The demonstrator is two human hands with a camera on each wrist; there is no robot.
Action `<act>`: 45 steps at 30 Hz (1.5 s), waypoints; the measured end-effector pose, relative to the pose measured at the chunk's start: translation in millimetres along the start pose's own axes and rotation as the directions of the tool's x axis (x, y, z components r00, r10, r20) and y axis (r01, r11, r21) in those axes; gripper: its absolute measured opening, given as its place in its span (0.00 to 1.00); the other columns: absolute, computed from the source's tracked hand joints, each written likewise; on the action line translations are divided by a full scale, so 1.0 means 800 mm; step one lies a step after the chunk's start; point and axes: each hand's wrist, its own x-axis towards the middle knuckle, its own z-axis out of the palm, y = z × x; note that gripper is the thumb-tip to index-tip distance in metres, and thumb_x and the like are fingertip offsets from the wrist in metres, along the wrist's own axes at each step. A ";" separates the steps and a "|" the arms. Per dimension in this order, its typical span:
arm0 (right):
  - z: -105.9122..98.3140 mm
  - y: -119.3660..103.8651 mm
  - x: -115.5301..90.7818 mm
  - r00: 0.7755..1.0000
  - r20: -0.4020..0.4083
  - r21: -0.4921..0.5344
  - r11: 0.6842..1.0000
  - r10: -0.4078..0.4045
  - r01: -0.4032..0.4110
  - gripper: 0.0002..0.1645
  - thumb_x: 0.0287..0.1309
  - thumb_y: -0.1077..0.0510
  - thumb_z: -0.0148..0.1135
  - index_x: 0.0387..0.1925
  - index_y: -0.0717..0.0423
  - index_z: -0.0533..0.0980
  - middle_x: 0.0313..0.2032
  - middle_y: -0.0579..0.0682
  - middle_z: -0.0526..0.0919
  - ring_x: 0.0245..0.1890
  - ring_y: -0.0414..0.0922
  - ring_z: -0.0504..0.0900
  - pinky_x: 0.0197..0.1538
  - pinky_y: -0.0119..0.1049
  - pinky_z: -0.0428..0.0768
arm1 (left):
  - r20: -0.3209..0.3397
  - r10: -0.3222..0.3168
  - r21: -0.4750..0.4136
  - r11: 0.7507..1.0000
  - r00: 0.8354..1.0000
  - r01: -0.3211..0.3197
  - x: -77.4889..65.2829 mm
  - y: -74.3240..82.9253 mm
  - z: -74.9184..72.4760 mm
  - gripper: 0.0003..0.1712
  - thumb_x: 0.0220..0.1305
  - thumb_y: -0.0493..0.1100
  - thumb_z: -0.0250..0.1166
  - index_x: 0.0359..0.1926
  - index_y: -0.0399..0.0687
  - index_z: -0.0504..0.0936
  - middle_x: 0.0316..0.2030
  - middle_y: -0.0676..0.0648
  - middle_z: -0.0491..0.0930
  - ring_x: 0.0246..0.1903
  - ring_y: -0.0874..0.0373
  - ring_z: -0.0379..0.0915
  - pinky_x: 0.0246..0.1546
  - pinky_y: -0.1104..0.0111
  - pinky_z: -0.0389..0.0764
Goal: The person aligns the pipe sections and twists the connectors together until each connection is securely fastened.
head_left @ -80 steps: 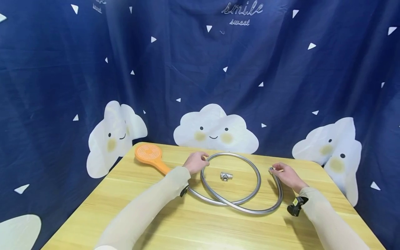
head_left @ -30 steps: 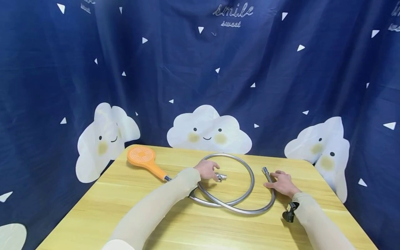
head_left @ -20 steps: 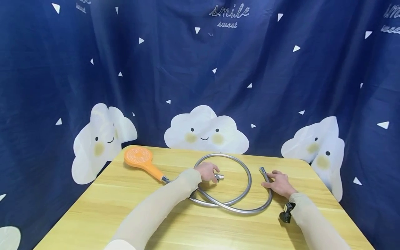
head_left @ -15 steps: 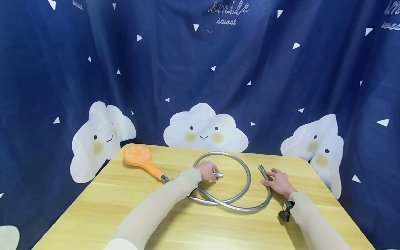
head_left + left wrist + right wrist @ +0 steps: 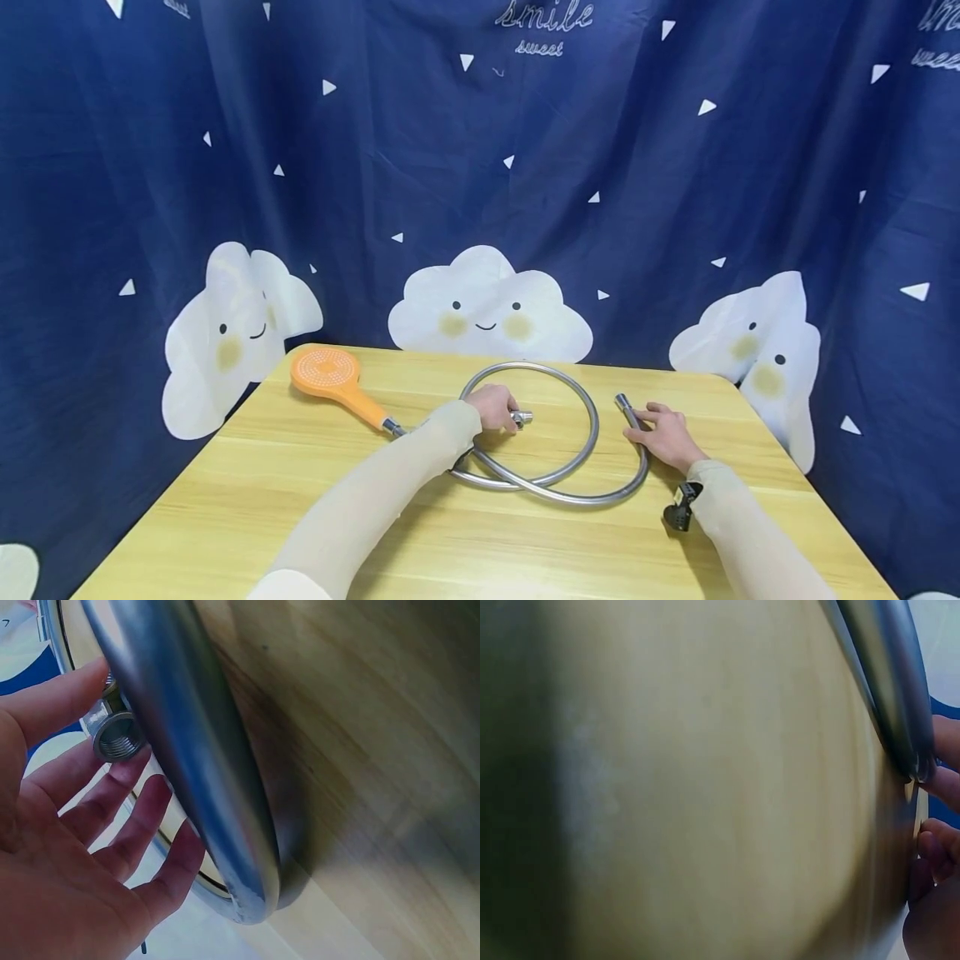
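My left hand (image 5: 493, 407) pinches a small chrome tee fitting (image 5: 522, 418) inside the hose loop. In the left wrist view the threaded opening of the tee fitting (image 5: 118, 737) faces the camera, between thumb and index finger, and the other fingers are spread and bent beside the hose. A silver metal shower hose (image 5: 585, 500) lies looped on the table. Near its free end (image 5: 622, 402), my right hand (image 5: 670, 437) holds the hose between thumb and fingers. An orange shower head (image 5: 327, 371) at the back left joins the hose's other end, partly covered by my left sleeve.
The light wooden table (image 5: 465, 558) has its back edge against a dark blue curtain (image 5: 375, 183) printed with clouds and triangles. Black wrist camera (image 5: 681, 507) hangs under the right wrist.
My left hand has moved from the hose loop's left side onto the tee fitting and closed on it. The right hand has slid from the hose tip slightly down the hose. The head view has turned right.
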 end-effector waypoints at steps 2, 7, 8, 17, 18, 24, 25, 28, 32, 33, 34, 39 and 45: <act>0.001 0.000 0.000 1.000 0.001 -0.001 1.000 0.004 -0.004 0.34 0.64 0.50 0.66 0.61 0.72 0.74 0.67 0.80 0.61 0.64 0.79 0.56 0.63 0.70 0.59 | -0.002 0.006 0.012 1.000 1.000 -0.006 0.001 -0.001 0.000 0.18 0.53 0.47 0.78 0.46 0.53 0.90 0.45 0.55 0.88 0.44 0.61 0.78 0.55 0.67 0.78; 0.002 -0.002 0.004 1.000 -0.015 0.020 1.000 0.007 -0.006 0.33 0.65 0.49 0.64 0.61 0.71 0.74 0.68 0.78 0.61 0.65 0.79 0.55 0.64 0.70 0.59 | -0.017 0.003 0.016 1.000 1.000 -0.002 0.004 -0.005 -0.003 0.15 0.52 0.46 0.78 0.43 0.55 0.91 0.42 0.56 0.88 0.40 0.62 0.78 0.50 0.67 0.79; 0.002 -0.002 0.004 1.000 -0.019 0.028 1.000 0.011 -0.010 0.33 0.65 0.49 0.64 0.61 0.71 0.74 0.68 0.78 0.61 0.65 0.79 0.55 0.64 0.70 0.59 | -0.014 0.001 0.011 1.000 1.000 -0.001 0.004 -0.006 -0.003 0.14 0.53 0.46 0.78 0.43 0.55 0.91 0.42 0.56 0.88 0.40 0.61 0.78 0.50 0.67 0.79; 0.004 -0.002 0.004 0.997 -0.023 0.055 0.996 0.067 -0.065 0.31 0.63 0.54 0.65 0.61 0.71 0.75 0.67 0.77 0.63 0.66 0.77 0.55 0.66 0.68 0.58 | -0.025 0.004 -0.006 1.000 1.000 -0.005 -0.008 -0.001 -0.008 0.19 0.54 0.45 0.77 0.49 0.53 0.89 0.47 0.53 0.88 0.48 0.56 0.80 0.57 0.62 0.78; 0.005 -0.003 0.004 0.997 -0.024 0.063 0.995 0.073 -0.071 0.31 0.63 0.55 0.65 0.61 0.71 0.74 0.68 0.77 0.63 0.66 0.77 0.55 0.67 0.68 0.57 | -0.029 0.001 -0.013 1.000 1.000 -0.001 -0.010 -0.002 -0.009 0.19 0.54 0.44 0.76 0.49 0.53 0.89 0.46 0.54 0.88 0.48 0.56 0.80 0.57 0.62 0.78; 0.005 -0.009 0.007 0.996 -0.048 0.087 0.993 0.078 -0.074 0.29 0.61 0.58 0.65 0.60 0.73 0.75 0.65 0.75 0.68 0.66 0.76 0.57 0.68 0.67 0.57 | -0.039 -0.035 -0.060 0.998 0.999 0.033 -0.008 -0.007 -0.012 0.20 0.55 0.46 0.77 0.50 0.55 0.89 0.47 0.55 0.88 0.50 0.57 0.79 0.59 0.60 0.77; 0.005 -0.010 0.007 0.996 -0.063 0.080 0.995 0.068 -0.063 0.29 0.60 0.59 0.65 0.59 0.72 0.75 0.63 0.75 0.70 0.65 0.75 0.60 0.67 0.66 0.59 | -0.036 -0.044 -0.069 0.997 0.998 0.042 -0.006 -0.008 -0.012 0.20 0.55 0.47 0.76 0.51 0.55 0.88 0.49 0.56 0.87 0.51 0.56 0.79 0.60 0.59 0.77; 0.008 -0.010 0.008 0.993 -0.104 0.097 0.994 0.052 -0.042 0.26 0.59 0.61 0.65 0.58 0.71 0.77 0.57 0.73 0.76 0.60 0.71 0.71 0.63 0.63 0.70 | -0.032 -0.066 -0.085 0.994 0.997 0.063 -0.003 -0.012 -0.012 0.22 0.55 0.48 0.77 0.52 0.57 0.88 0.51 0.56 0.86 0.55 0.55 0.78 0.60 0.56 0.76; 0.011 -0.011 0.007 0.992 -0.116 0.139 0.990 0.047 -0.031 0.24 0.59 0.64 0.64 0.57 0.70 0.78 0.54 0.71 0.80 0.54 0.66 0.79 0.56 0.58 0.79 | -0.046 -0.075 -0.087 0.994 0.996 0.071 -0.001 -0.016 -0.013 0.21 0.53 0.48 0.77 0.50 0.57 0.88 0.50 0.56 0.87 0.54 0.55 0.78 0.59 0.55 0.76; 0.011 -0.012 0.007 0.993 -0.113 0.140 0.990 0.045 -0.029 0.24 0.59 0.64 0.64 0.57 0.70 0.78 0.54 0.71 0.80 0.54 0.66 0.79 0.56 0.57 0.79 | -0.051 -0.076 -0.085 0.994 0.996 0.071 0.000 -0.016 -0.013 0.20 0.53 0.48 0.77 0.50 0.58 0.89 0.49 0.56 0.87 0.54 0.56 0.78 0.59 0.56 0.76; 0.011 -0.014 0.007 0.993 -0.110 0.140 0.990 0.043 -0.028 0.24 0.58 0.64 0.64 0.57 0.70 0.78 0.54 0.71 0.80 0.54 0.65 0.80 0.55 0.57 0.79 | -0.054 -0.076 -0.088 0.994 0.996 0.071 -0.001 -0.016 -0.014 0.20 0.53 0.47 0.77 0.49 0.57 0.89 0.49 0.56 0.87 0.52 0.56 0.78 0.59 0.56 0.77; 0.010 -0.022 0.012 0.995 -0.071 0.168 0.984 0.070 -0.057 0.26 0.57 0.65 0.62 0.58 0.71 0.76 0.51 0.68 0.82 0.48 0.58 0.81 0.46 0.44 0.80 | -0.074 -0.073 -0.088 0.994 0.995 0.066 -0.009 -0.014 -0.021 0.19 0.54 0.47 0.77 0.49 0.56 0.89 0.49 0.55 0.87 0.51 0.56 0.78 0.58 0.56 0.77; 0.009 -0.029 0.018 0.996 -0.043 0.234 0.970 0.079 -0.067 0.23 0.58 0.67 0.59 0.55 0.73 0.74 0.45 0.65 0.82 0.42 0.52 0.79 0.42 0.36 0.76 | -0.088 -0.069 -0.081 0.995 0.994 0.061 -0.017 -0.013 -0.028 0.19 0.56 0.48 0.76 0.50 0.56 0.89 0.48 0.55 0.87 0.51 0.55 0.79 0.56 0.57 0.78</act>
